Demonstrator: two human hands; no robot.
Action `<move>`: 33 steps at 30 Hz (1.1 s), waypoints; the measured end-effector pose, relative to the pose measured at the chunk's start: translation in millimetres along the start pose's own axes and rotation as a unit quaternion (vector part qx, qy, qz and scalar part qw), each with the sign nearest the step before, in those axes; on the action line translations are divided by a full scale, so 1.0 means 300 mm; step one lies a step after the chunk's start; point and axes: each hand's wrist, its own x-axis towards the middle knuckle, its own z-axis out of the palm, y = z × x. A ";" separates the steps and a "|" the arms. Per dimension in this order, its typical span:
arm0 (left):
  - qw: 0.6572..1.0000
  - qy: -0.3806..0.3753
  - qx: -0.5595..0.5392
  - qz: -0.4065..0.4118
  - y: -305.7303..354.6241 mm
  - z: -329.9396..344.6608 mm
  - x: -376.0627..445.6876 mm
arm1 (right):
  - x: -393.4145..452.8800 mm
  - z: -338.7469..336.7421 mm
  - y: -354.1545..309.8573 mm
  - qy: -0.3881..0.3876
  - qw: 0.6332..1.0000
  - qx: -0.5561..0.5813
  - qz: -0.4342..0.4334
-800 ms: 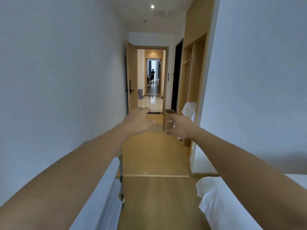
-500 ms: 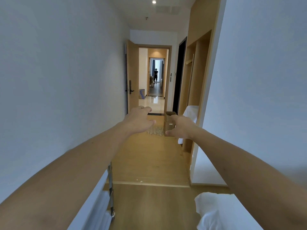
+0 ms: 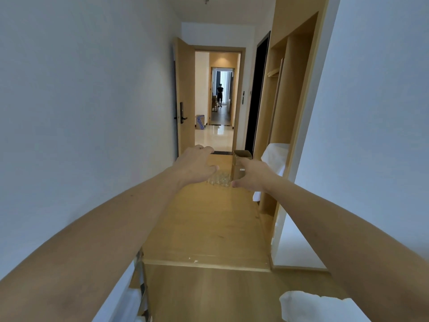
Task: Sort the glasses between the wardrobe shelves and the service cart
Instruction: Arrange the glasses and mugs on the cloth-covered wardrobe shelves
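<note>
Both hands are drifting closer down the hallway, left hand [image 3: 197, 166] and right hand [image 3: 251, 175] loosely spread, grasping nothing. Small clear drinking glasses [image 3: 219, 178] are clustering on the wooden floor [image 3: 209, 224], well ahead, showing between them beside a brown cardboard box [image 3: 241, 156].

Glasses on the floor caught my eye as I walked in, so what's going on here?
A person is walking down a wooden-floored hallway with both arms stretched forward. The left hand and right hand are open and hold nothing. Ahead, a cluster of clear glasses stands on the floor beside a cardboard box, near the open wardrobe on the right.
</note>
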 end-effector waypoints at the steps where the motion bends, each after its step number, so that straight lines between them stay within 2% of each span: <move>1: 1.000 -0.003 -0.001 0.005 -0.029 0.019 0.045 | 0.047 0.014 0.000 0.003 1.000 0.002 0.002; 10: 0.999 0.003 -0.043 0.029 -0.372 0.053 0.517 | 0.559 0.028 -0.076 0.032 0.999 -0.004 0.035; 20: 0.998 -0.012 -0.056 0.022 -0.707 0.111 0.911 | 1.037 0.124 -0.139 0.009 0.999 -0.018 0.038; 29: 0.999 -0.023 -0.038 0.011 -0.838 0.226 1.235 | 1.405 0.201 -0.059 0.005 0.999 -0.009 0.041; 33: 0.999 -0.004 -0.031 0.008 -0.848 0.269 1.430 | 1.600 0.190 0.023 0.009 0.999 -0.004 0.031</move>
